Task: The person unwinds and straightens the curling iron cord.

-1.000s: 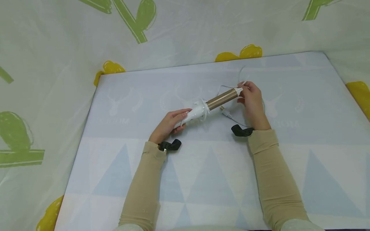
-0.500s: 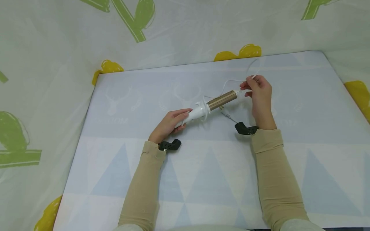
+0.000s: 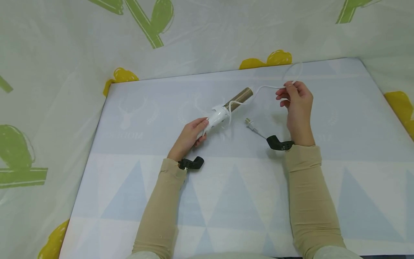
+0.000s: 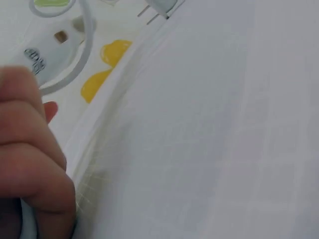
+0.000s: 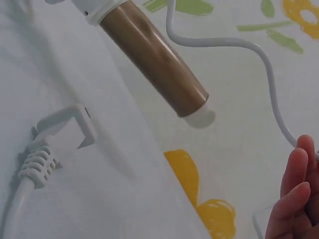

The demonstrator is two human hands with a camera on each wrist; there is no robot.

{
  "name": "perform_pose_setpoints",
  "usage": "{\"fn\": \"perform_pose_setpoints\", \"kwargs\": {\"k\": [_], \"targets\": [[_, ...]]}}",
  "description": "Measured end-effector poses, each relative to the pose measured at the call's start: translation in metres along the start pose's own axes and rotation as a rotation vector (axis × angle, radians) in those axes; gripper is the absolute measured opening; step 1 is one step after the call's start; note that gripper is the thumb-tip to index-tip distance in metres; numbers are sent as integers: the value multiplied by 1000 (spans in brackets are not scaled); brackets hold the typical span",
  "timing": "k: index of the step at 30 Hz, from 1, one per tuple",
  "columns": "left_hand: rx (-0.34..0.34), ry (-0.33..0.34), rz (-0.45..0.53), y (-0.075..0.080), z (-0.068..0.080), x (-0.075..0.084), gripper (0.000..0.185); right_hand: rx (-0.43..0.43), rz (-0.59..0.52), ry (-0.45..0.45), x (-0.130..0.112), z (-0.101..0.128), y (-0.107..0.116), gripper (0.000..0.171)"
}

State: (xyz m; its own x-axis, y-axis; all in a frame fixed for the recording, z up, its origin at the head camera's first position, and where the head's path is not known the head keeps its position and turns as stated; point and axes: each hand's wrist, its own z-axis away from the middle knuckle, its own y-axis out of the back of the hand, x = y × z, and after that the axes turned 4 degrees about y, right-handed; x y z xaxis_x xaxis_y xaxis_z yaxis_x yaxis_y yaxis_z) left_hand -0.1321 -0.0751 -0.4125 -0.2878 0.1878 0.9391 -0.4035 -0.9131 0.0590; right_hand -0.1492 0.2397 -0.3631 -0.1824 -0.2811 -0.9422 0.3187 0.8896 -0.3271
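Observation:
My left hand (image 3: 189, 136) grips the white handle of a curling iron (image 3: 217, 117), whose gold barrel (image 5: 154, 59) slants up to the right. In the left wrist view, curled fingers (image 4: 30, 144) sit at the left edge beside the white body. My right hand (image 3: 300, 111), right of the barrel, pinches the white power cord (image 3: 268, 86) between thumb and fingers. From there the cord runs back over the barrel and loops near the handle. The two-pin plug (image 3: 250, 123) lies on the table between the hands; its cord passes behind the right wrist.
The table (image 3: 239, 187) has a pale cloth with blue triangles. Behind it hangs a light curtain (image 3: 207, 32) with green and yellow prints. Black wrist mounts (image 3: 279, 143) jut inward from both wrists.
My right hand has moved right and away from the barrel tip, drawing the cord along. The curling iron has swung to a steeper slant in my left hand, and cord now lies across its barrel.

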Motion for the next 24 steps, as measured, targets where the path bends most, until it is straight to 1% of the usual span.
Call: {"fn": "perform_pose_setpoints", "kwargs": {"k": [4, 6, 8, 11, 14, 17, 20, 22, 24], "targets": [[46, -17, 78, -4, 7, 10, 50, -3, 3, -13, 0, -1, 3, 24], [52, -19, 105, -5, 10, 13, 53, -12, 26, -16, 0, -1, 4, 25], [54, -21, 103, -5, 11, 14, 57, -22, 59, -19, 1, -2, 5, 27], [51, -24, 85, -5, 12, 14, 58, -29, 101, -29, 2, -3, 6, 29], [53, -10, 72, -6, 12, 14, 59, -32, 149, -37, 3, -3, 7, 29], [58, 2, 88, -6, 11, 13, 57, -41, 213, -39, 4, -3, 8, 29], [55, -21, 132, -4, 8, 10, 48, -58, 298, -40, 6, -4, 8, 28], [45, -45, 162, -2, 5, 5, 44, -74, 377, -36, 8, -5, 8, 27], [35, -65, 186, 0, 2, -1, 43, -96, 489, -23, 11, -5, 7, 27]]}}
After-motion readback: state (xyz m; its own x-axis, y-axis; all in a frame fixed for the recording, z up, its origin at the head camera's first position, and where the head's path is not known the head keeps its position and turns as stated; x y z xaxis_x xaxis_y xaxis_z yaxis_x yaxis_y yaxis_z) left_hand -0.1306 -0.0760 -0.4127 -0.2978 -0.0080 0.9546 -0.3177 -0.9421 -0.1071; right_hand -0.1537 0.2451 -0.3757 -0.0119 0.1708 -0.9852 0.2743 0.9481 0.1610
